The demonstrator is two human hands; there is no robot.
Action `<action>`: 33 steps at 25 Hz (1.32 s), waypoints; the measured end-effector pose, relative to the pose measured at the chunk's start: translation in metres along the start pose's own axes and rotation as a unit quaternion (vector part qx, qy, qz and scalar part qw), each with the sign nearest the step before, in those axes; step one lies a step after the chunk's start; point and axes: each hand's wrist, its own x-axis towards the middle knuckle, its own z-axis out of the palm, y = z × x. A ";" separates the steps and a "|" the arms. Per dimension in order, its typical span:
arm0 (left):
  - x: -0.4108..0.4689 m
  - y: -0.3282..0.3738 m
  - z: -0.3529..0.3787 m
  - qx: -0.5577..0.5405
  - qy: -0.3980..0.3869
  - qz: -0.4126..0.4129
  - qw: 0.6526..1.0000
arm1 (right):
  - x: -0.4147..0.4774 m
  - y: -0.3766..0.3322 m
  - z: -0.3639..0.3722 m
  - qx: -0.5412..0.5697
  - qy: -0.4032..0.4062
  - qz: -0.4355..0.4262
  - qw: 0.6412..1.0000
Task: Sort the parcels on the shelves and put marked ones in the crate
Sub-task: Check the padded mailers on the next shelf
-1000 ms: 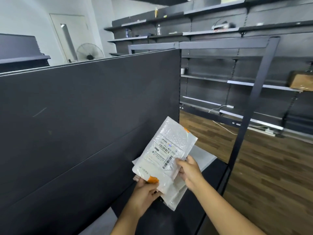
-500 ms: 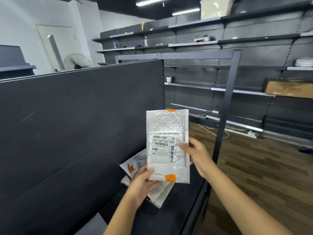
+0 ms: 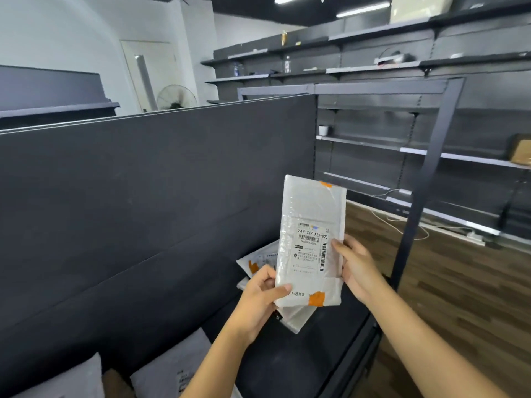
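The left hand (image 3: 258, 297) pinches the parcel's (image 3: 309, 202) lower left corner, thumb on the front. The right hand (image 3: 357, 268) grips its right edge, thumb on the label (image 3: 311, 248). A second ago the parcel leaned right, low over the shelf (image 3: 330, 349). Now it is raised, long axis upright, label facing the person, likely to check for a mark. More parcels (image 3: 257, 261) show just behind. No crate is in view.

Held parcel (image 3: 309, 242) before other parcels (image 3: 260, 261) on shelf (image 3: 330, 340).
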 end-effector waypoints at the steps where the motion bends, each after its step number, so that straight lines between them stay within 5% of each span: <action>1: -0.007 0.000 -0.006 -0.006 0.009 0.005 1.000 | -0.001 0.006 0.008 0.003 -0.005 0.002 1.000; 8: -0.072 -0.033 -0.066 -0.190 0.208 0.009 0.960 | -0.024 0.085 0.074 -0.130 -0.144 0.075 0.978; 17: -0.164 -0.098 -0.145 -0.136 0.448 -0.062 0.881 | -0.077 0.202 0.123 -0.233 -0.281 0.240 0.900; 25: -0.162 -0.140 -0.137 -0.067 0.527 -0.190 0.826 | -0.082 0.250 0.117 -0.308 -0.268 0.277 0.870; 33: -0.157 -0.153 -0.125 0.153 0.479 -0.292 0.813 | -0.088 0.263 0.112 -0.381 -0.301 0.310 0.817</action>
